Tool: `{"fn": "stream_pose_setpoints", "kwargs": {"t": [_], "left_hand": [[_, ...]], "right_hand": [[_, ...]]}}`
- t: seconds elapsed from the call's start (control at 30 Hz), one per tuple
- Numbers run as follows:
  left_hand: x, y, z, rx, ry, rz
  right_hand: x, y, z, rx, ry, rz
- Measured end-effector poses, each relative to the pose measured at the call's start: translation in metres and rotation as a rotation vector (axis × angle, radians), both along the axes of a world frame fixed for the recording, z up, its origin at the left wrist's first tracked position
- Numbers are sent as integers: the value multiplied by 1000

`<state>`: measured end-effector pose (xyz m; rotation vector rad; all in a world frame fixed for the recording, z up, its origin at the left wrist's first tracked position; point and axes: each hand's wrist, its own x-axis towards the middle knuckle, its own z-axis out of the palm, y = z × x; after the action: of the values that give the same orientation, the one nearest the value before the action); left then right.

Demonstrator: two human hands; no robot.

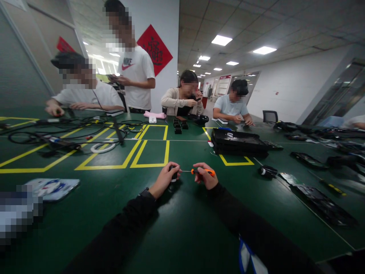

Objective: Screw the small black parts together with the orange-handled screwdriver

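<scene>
My left hand (166,178) grips a small black part (173,176) that rests on the green table (176,228). My right hand (205,176) holds an orange-handled screwdriver (203,171), lying level, with its thin shaft pointing left into the black part. Both of my arms are in black sleeves and reach forward from the bottom of the view.
Yellow taped boxes (149,152) mark the table ahead. Black trays (238,142) lie to the right, cables (65,133) to the left, small black parts (179,125) further back. Several people work at the far edge. A flat packet (51,188) lies near left.
</scene>
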<state>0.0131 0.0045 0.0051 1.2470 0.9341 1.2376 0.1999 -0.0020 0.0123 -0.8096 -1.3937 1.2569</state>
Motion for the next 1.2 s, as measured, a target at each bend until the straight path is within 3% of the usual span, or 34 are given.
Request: {"fn": "stream_pose_setpoints", "kwargs": {"t": [0.13,0.33,0.57,1.03,1.2], "left_hand": [[0,-2,2,1,4,-7],[2,-4,5,-4,5,20],[1,-3,3,2,29,5],[1,-2,2,1,14,4],[0,-3,2,-1,14,-4]], "right_hand": [[2,1,-1,7,-1,-22],[3,2,-4,139,-20,-9],[2,1,-1,23,-25,-22],[2,-1,0,120,-47,-16],[0,0,0,63,-42,-6]]}}
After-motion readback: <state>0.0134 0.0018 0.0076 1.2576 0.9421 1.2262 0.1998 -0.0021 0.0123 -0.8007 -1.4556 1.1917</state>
